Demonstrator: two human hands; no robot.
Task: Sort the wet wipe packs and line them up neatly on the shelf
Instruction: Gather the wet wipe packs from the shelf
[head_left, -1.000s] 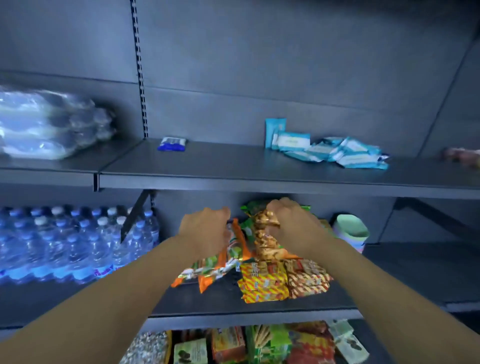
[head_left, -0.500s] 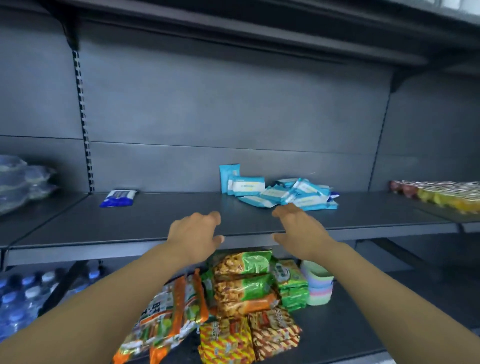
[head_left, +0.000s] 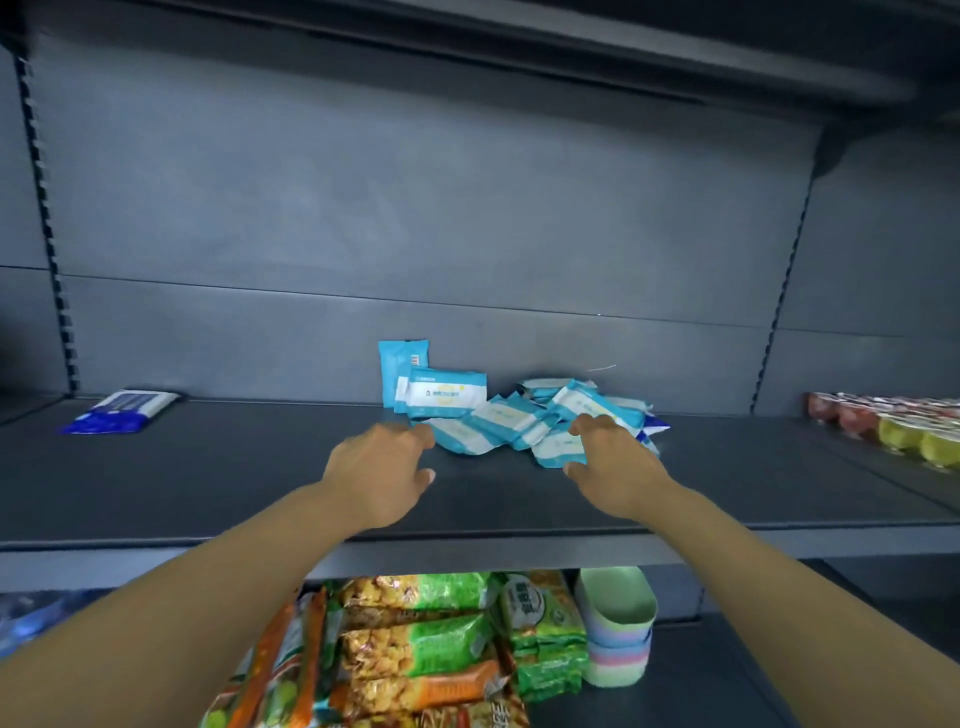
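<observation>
Lowest in the frame, snack packets (head_left: 415, 654) and stacked pastel cups (head_left: 615, 631) sit on the lower shelf. Above them, over the dark shelf (head_left: 234, 483), the left hand (head_left: 382, 475) and right hand (head_left: 613, 467) reach out with fingers loosely spread, holding nothing; the right fingertips seem to touch the jumbled wet wipe packs (head_left: 519, 423) at frame centre. Two packs (head_left: 434, 389) stand upright behind. A blue pack (head_left: 122, 410) lies far left; jelly cups (head_left: 893, 428) far right.

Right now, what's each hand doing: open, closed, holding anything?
Left hand: open, holding nothing, just short of the wipe packs.
Right hand: open, fingers at the packs, no grip yet.
</observation>
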